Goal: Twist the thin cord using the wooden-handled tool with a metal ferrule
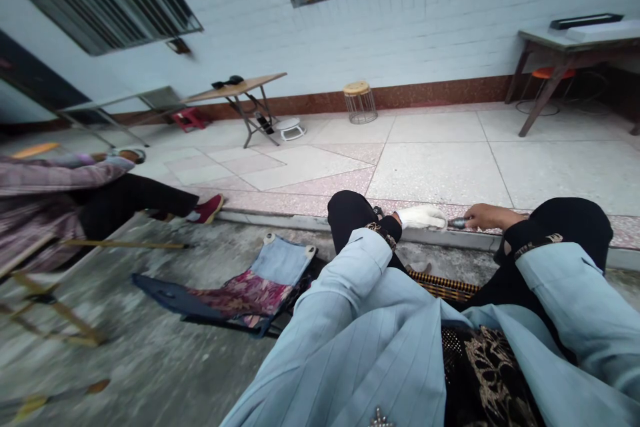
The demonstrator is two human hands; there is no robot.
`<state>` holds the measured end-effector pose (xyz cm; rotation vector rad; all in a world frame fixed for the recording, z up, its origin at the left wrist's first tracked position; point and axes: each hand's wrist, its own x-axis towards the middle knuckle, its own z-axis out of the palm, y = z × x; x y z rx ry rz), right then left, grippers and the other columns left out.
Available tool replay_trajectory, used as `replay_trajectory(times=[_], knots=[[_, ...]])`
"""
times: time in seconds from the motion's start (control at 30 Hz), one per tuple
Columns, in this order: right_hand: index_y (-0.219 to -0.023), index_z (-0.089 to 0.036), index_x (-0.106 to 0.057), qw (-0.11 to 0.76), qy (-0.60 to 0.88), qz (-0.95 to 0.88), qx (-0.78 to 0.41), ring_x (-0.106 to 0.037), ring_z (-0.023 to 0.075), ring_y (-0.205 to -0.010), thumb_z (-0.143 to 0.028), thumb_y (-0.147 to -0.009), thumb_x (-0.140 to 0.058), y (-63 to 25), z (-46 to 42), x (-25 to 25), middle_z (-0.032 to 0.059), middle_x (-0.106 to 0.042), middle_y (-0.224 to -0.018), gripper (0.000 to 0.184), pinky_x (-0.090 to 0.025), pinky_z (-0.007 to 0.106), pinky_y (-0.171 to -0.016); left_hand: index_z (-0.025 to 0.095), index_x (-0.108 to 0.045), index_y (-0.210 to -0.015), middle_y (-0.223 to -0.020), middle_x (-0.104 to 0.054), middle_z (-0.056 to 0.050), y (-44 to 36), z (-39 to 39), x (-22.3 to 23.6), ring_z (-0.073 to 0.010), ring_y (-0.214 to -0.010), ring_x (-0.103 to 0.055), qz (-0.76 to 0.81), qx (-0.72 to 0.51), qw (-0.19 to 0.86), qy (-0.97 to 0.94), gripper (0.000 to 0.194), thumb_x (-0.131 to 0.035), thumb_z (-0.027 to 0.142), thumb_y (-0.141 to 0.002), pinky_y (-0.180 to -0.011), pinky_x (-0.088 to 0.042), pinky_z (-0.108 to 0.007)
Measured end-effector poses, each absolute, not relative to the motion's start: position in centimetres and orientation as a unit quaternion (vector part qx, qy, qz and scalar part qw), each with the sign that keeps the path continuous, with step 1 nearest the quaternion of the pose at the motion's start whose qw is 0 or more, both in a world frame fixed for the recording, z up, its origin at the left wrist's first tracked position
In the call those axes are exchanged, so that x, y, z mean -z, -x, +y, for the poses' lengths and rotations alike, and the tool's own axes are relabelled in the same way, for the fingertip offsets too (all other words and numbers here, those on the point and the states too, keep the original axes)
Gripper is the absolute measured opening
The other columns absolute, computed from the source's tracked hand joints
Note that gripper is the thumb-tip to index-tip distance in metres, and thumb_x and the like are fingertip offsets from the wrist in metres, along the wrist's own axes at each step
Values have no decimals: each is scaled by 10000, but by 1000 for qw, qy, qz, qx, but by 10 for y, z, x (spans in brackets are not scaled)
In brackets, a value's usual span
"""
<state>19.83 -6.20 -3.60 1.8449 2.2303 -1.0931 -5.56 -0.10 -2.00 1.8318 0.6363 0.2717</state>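
Cylinder (457,222) right of centre seems stiff, light; hold its end, where right hand (490,217) clamps; gloved left hand (423,217), grip unclear.

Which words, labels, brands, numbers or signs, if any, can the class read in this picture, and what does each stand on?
None: no text can be read anywhere.
Small grey object at the right hand: too small and blurred to tell whether it bears marks.
Long black item on the far-right table: likewise too small to tell.
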Motion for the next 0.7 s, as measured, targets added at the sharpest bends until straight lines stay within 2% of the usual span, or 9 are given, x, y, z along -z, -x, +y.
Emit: replay_trajectory(times=[0.1, 0.17, 0.27, 0.37, 0.47, 0.57, 0.63, 0.7], knots=[[-759, -160, -692, 61, -446, 731, 513, -519, 130, -570, -515, -764, -651, -195, -72, 25, 19, -641, -665, 358, -388, 255, -566, 218, -653, -632, -491, -430, 1, 57, 1, 19, -187, -650, -529, 285, -113, 559, -770, 304, -745, 508, -635, -650, -459, -298], [-838, -149, -710, 22, -397, 726, 561, -503, 119, -582, -563, -763, -660, -194, -78, 13, 14, -648, -698, 424, -391, 250, -581, 235, -676, -690, -521, -457, 4, 57, 0, 14, -181, -654, -524, 280, -86, 567, -770, 271, -732, 498, -653, -629, -455, -284], [-914, -135, -705, -150, -426, 693, 562, -485, 111, -594, -586, -761, -673, -195, -82, -4, 28, -653, -756, 477, -390, 252, -589, 268, -687, -769, -556, -474, 16, 54, -4, 4, -163, -621, -488, 272, -70, 575, -769, 244, -674, 507, -720, -577, -435, -261], [-882, -139, -674, -359, -465, 607, 536, -492, 111, -602, -607, -742, -688, -197, -79, -7, 56, -655, -814, 488, -398, 254, -572, 278, -671, -790, -567, -459, 22, 52, -9, -1, -149, -584, -438, 259, -50, 590, -763, 258, -610, 529, -784, -537, -410, -242], [-807, -147, -650, -458, -521, 518, 500, -496, 108, -569, -589, -683, -748, -198, -71, 0, 62, -647, -766, 469, -391, 240, -515, 248, -666, -785, -588, -475, 13, 50, -12, 0, -143, -598, -437, 252, -18, 599, -760, 287, -631, 533, -778, -554, -415, -236], [-727, -154, -623, -448, -613, 480, 439, -473, 106, -514, -567, -740, -701, -199, -63, 9, 52, -616, -644, 421, -374, 235, -475, 208, -685, -817, -599, -495, 4, 50, -12, 6, -143, -627, -464, 257, -13, 596, -761, 331, -667, 532, -751, -615, -437, -246], [-722, -153, -627, -374, -674, 507, 384, -477, 113, -502, -501, -818, -633, -200, -60, 14, 45, -603, -601, 361, -368, 240, -479, 196, -704, -861, -596, -502, 2, 51, -9, 12, -152, -663, -495, 263, -21, 593, -760, 354, -683, 526, -735, -667, -450, -258], [-725, -151, -647, -253, -718, 567, 315, -513, 124, -526, -401, -853, -593, -200, -58, 19, 48, -618, -610, 286, -365, 244, -505, 196, -719, -896, -591, -512, -3, 53, -4, 19, -167, -711, -524, 270, -29, 591, -760, 367, -699, 515, -715, -713, -453, -266]])
